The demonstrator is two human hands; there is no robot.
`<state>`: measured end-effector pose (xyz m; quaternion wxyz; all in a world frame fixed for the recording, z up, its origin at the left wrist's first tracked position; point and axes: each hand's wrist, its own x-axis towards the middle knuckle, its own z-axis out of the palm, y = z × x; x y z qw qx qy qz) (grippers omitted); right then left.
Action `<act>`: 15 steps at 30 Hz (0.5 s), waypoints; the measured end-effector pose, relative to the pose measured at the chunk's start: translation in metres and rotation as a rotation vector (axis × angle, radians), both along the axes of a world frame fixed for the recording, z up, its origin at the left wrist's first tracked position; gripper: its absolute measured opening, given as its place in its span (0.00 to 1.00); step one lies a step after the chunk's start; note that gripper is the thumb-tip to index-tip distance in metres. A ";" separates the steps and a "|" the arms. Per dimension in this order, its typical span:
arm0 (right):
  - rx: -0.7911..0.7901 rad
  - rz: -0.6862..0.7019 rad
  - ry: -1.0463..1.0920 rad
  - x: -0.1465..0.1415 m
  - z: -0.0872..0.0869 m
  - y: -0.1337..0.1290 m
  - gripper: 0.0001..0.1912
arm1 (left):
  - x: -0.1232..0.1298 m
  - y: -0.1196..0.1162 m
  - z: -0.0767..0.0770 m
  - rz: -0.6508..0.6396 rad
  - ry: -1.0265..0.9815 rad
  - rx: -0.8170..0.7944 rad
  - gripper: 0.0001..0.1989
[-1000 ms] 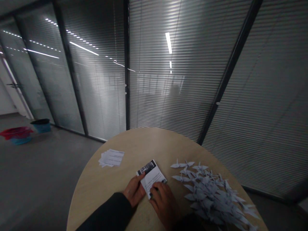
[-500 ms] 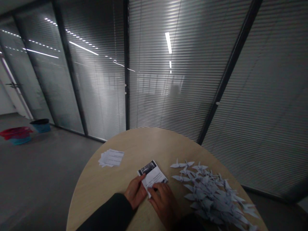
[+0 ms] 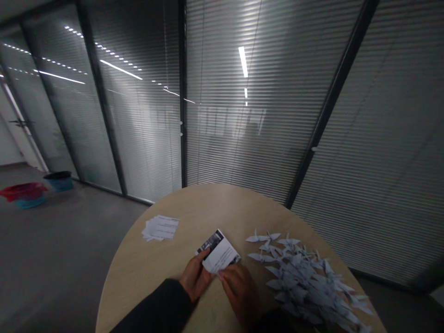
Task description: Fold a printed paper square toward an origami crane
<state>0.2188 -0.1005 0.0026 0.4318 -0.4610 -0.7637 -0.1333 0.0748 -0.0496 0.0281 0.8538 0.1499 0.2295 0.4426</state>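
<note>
While a printed paper sheet [image 3: 221, 253] lies on edge-to-edge contact with both hands, its near edges are held between the left hand [image 3: 195, 278] and the right hand [image 3: 240, 291].

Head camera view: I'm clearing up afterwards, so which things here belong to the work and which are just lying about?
Belonging to the work:
printed paper sheet, between the left hand and right hand
stack of printed sheets
pile of paper cranes

Just lying about:
red tub
blue bin
</note>
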 end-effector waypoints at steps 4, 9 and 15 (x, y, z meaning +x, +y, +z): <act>0.018 -0.055 0.121 0.004 -0.006 0.006 0.13 | 0.002 -0.004 0.006 0.035 0.057 -0.006 0.19; -0.055 -0.125 0.206 0.007 -0.006 0.009 0.18 | 0.004 -0.008 0.011 0.018 0.067 0.004 0.21; -0.222 -0.216 0.266 0.011 -0.010 0.010 0.18 | 0.004 -0.013 0.012 -0.025 0.063 0.112 0.19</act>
